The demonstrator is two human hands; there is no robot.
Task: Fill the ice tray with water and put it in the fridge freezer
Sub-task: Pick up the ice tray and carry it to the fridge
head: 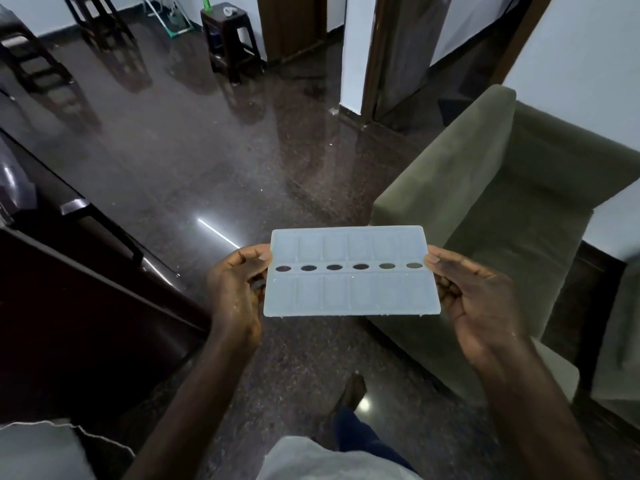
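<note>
Both grips [235, 289] [481, 299] on ice tray [349, 296]

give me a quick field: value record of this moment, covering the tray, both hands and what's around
item held: ice tray, pale and translucent, two rows of six cells, six oval holes along the middle
tray pose: roughly level, in the air above the floor
water: small drops on the near edge; fill level unclear
left hand: grips the left short edge, thumb on top
right hand: grips the right short edge, thumb on top
right side: green armchair
left side: dark wooden furniture
fridge: not in view
</note>
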